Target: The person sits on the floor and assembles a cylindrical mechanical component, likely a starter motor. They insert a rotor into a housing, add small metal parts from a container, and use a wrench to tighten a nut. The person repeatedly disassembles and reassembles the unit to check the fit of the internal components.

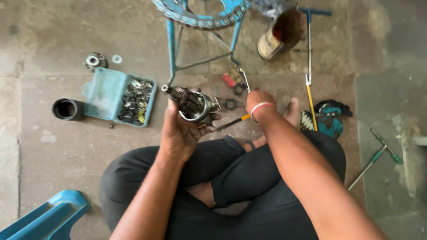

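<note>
My left hand (180, 131) grips a greasy metal motor part (192, 103) with a round silver rim and a dark splined shaft that points up-left. My right hand (260, 104), with a pale band on its wrist, reaches down to the floor just right of that part. It is closed around a thin metal tool (243, 79) whose tip pokes up past the fingers. A yellow-handled screwdriver (233, 122) lies between the two hands, on the floor by my crossed legs.
An open teal box (105, 93) of small nuts and washers lies at left, beside a black cylinder (67, 109) and a bearing (95, 61). A blue metal stand (202, 20), a rusty can (280, 34), a long T-handle wrench (309, 49), a patterned rag (328, 118) and green screwdrivers (378, 155) surround me.
</note>
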